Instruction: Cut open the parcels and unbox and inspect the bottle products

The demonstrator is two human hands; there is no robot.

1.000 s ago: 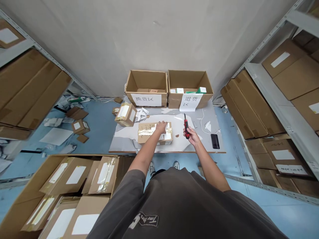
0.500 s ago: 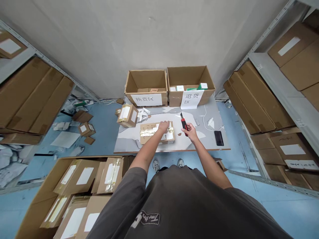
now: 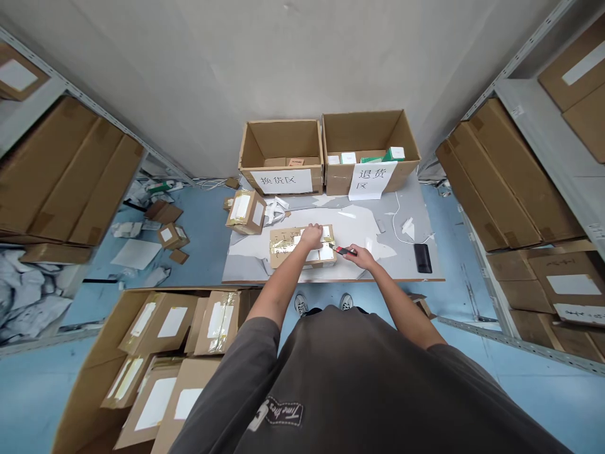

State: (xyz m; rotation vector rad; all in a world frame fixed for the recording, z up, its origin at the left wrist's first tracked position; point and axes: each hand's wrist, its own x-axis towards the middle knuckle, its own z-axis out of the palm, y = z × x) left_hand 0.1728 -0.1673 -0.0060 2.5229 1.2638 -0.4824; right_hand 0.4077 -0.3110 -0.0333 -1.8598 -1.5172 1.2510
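A long cardboard box (image 3: 282, 243) with clear tape and white labels lies flat on the worktable. My left hand (image 3: 311, 236) presses on its top, fingers bent and together, steadying it. In my right hand (image 3: 362, 257) is a red and black utility knife (image 3: 344, 251), gripped by the handle. Its tip points left and meets the taped right end of the box; whether the blade is in the tape is too small to tell. A smaller taped carton (image 3: 246, 212) stands behind and left of the long box.
Two open cartons with paper signs, the left (image 3: 281, 181) and right (image 3: 373, 181), stand against the wall. A black phone (image 3: 423, 258) and white cable (image 3: 396, 221) lie at right. A large carton of parcels (image 3: 89, 353) stands lower left. Loaded shelves (image 3: 524, 120) flank the table.
My right hand has lowered the knife and swung it from upright to pointing left, bringing its tip to the box's right end. My left hand stays on the box. The view has shifted slightly.
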